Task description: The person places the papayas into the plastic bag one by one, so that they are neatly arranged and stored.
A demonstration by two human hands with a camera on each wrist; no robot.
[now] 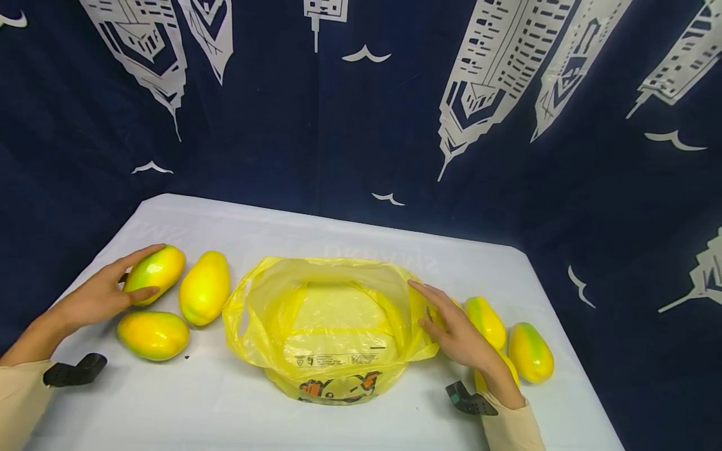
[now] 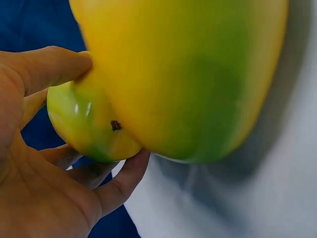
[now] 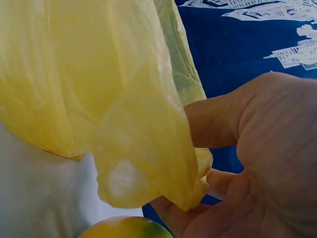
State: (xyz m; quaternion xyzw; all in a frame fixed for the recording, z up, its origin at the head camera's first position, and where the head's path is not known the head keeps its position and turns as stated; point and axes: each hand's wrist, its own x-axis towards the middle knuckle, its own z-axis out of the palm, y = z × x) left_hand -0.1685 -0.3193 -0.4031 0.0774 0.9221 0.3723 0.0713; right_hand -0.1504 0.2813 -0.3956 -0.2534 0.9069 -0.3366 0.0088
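At the left of the table my left hand (image 1: 104, 294) grips a yellow-green mango (image 1: 160, 269), fingers over its far side and thumb along its near side. In the left wrist view this mango (image 2: 81, 126) sits between thumb and fingers, partly behind another mango (image 2: 198, 79) close to the camera. A yellow plastic bag (image 1: 333, 376) stands at the middle with its mouth wide open. My right hand (image 1: 459, 335) holds the bag's right side near the rim. Up close in the right wrist view, thumb and fingers pinch the bag's crumpled film (image 3: 148, 144).
Beside the left hand lie an upright-lying mango (image 1: 205, 288) and a sideways one (image 1: 152, 336). Right of the bag are more mangoes, one (image 1: 486, 321) behind the right hand, one (image 1: 530, 352) farther right, and one partly hidden under the wrist. A white cloth covers the table (image 1: 225, 407).
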